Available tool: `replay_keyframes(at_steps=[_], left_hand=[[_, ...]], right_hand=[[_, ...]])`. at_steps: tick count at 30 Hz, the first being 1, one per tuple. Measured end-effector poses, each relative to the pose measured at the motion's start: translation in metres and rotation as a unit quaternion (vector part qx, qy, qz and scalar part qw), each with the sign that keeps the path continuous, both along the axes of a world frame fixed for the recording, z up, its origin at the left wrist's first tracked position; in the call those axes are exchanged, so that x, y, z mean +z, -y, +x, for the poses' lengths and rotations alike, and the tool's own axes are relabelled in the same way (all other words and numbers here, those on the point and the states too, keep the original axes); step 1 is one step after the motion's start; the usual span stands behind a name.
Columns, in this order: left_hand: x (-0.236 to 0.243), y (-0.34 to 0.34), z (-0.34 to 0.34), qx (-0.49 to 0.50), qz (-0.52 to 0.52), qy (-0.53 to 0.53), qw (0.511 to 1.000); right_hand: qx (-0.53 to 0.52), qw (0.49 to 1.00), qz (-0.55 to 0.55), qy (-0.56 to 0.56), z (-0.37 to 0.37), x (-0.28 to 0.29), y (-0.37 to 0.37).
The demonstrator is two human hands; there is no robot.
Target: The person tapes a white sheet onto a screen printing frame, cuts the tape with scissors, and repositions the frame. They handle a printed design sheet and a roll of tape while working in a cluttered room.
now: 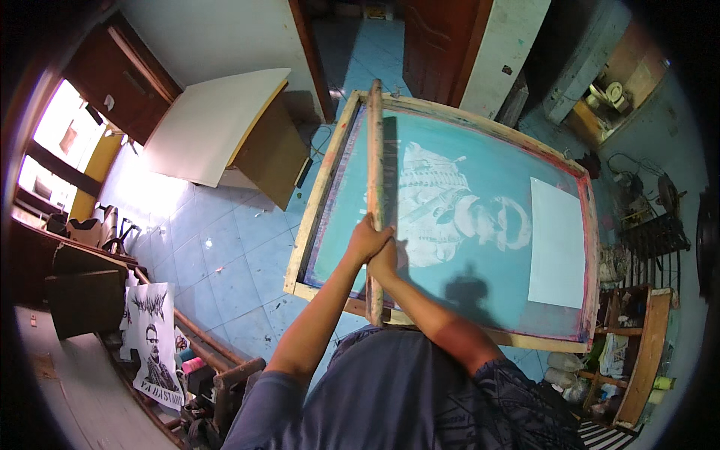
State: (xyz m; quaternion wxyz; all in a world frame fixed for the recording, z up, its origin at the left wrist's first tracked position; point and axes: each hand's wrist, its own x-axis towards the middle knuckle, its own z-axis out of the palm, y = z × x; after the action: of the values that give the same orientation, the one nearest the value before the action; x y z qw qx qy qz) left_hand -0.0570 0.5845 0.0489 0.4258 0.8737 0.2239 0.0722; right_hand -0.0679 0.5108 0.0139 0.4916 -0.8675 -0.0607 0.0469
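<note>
A long wooden squeegee (pixel 376 165) lies across the left part of a large wooden-framed printing screen (pixel 457 107), spanning it from far edge to near edge. My left hand (pixel 365 240) is closed round the squeegee's near half. Just to its right, my right hand (pixel 383 260) is closed on the same bar, the two hands touching. The teal mesh (pixel 465 292) carries a pale stencil picture (pixel 435 202) of a figure, lying sideways just right of the squeegee. A white sheet (pixel 555 247) covers the right part of the mesh.
Left of the screen stands a table (pixel 217 120) with a pale board top, on blue floor tiles (pixel 217 247). A printed poster (pixel 155 345) hangs at lower left. On the right are a wooden shelf (pixel 649 352) and a metal rack (pixel 652 232) with clutter. A brown door (pixel 442 45) stands beyond.
</note>
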Motion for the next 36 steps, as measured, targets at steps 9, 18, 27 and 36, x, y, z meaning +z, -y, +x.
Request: replay_keyframes(at_steps=[9,18,27,36], left_hand=[[-0.045,-0.162,0.020,0.054,-0.254,-0.002,0.966],[-0.048,-0.179,0.032,-0.002,-0.352,0.024,0.936],[-0.111,-0.218,0.047,-0.008,-0.254,0.039,0.966],[-0.100,-0.217,0.045,-0.014,-0.290,0.030,0.956]], right_hand=[[0.275,0.950,0.076,-0.125,0.003,0.051,-0.035],[0.111,0.977,0.104,-0.148,-0.028,-0.031,0.182],[-0.105,0.977,0.064,-0.176,-0.098,-0.030,0.342],[-0.097,0.985,-0.052,-0.134,-0.129,-0.040,0.360]])
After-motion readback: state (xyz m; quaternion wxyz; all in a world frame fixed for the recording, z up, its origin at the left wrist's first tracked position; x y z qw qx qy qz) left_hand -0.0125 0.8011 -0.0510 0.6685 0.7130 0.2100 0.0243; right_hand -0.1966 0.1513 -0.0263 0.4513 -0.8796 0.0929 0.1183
